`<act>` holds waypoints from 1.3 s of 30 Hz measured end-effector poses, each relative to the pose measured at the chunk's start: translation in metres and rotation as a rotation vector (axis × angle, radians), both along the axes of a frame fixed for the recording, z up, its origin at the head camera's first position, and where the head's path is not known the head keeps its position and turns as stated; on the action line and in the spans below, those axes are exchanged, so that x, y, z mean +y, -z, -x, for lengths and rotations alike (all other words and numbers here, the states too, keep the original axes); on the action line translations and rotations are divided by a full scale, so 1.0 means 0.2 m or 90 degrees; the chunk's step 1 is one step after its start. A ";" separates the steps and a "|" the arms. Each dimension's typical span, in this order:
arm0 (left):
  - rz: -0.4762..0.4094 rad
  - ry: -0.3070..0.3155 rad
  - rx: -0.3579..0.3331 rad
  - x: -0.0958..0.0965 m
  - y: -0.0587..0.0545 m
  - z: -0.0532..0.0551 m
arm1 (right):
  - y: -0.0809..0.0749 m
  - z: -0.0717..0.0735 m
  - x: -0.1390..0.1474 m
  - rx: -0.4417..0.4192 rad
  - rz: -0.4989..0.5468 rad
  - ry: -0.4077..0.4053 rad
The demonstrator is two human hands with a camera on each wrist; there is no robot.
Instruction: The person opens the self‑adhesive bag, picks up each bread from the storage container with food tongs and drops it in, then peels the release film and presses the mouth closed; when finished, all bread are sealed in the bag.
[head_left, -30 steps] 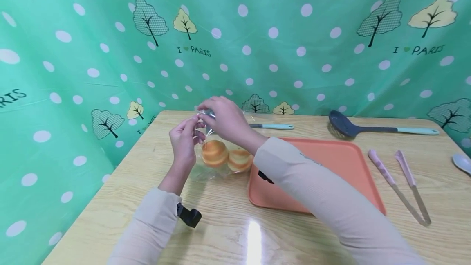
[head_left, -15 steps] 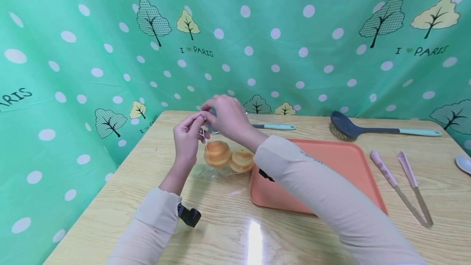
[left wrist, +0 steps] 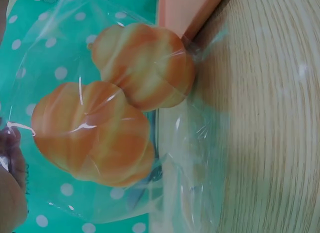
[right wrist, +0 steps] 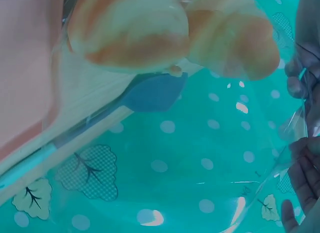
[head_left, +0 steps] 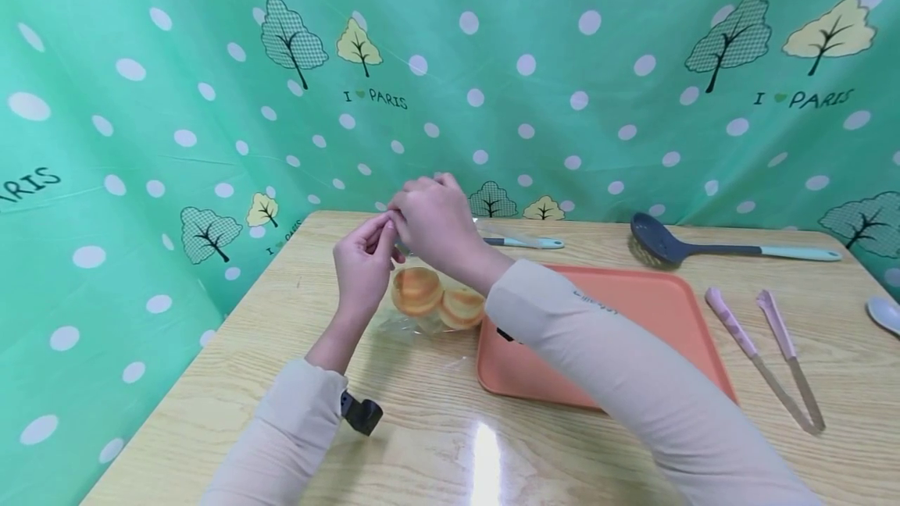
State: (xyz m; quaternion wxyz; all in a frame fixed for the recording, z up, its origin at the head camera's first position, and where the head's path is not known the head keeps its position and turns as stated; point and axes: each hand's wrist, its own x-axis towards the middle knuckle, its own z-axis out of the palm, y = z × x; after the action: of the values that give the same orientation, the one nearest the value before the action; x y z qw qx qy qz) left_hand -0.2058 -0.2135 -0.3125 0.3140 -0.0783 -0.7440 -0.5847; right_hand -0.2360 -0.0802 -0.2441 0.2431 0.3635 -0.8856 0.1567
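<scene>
"Over the left side of a wooden table [head_left: 415, 432], we find two bare hands meeting at the top of a clear bag [head_left: 408, 326], with two round buns [head_left: 417, 291] side by side inside it."

"How do we read the grip?"

"As we see it, the left hand [head_left: 364, 264] pinches the plastic between thumb and fingers, and the right hand [head_left: 436, 221], its fingers bent, grips it just beside. Exactly how the right fingertips sit, we cannot tell."

"And where does the bag stand?"

"We place it just left of the coral tray [head_left: 661, 303] and in front of the spatula [head_left: 551, 243], whose dark head shows through the plastic in the right wrist view. Whether its base brushes the wood, we cannot say. Well apart on the right, we note the tongs [head_left: 738, 332] and the dark ladle [head_left: 657, 239], which neither hand touches."

"Which step are we looking at?"

"Handling the mouth of the bag, we judge, though whether to open or fasten it stays unclear to us."

"What does the next move call for?"

"A firm left pinch, we think, while the right fingers work the thin plastic gently. Too hard a tug, in our view, could tear it or tip the buns."
</scene>
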 end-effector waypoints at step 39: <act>-0.079 0.052 0.018 0.07 0.00 0.00 | -0.03 0.01 0.07 -0.356 0.367 0.024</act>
State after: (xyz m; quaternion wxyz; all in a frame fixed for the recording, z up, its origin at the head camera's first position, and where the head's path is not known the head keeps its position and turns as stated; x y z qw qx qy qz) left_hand -0.2068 -0.1991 -0.3125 0.3048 -0.0971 -0.6977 -0.6410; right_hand -0.2370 -0.0670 -0.2387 0.0877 0.2071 -0.8439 0.4870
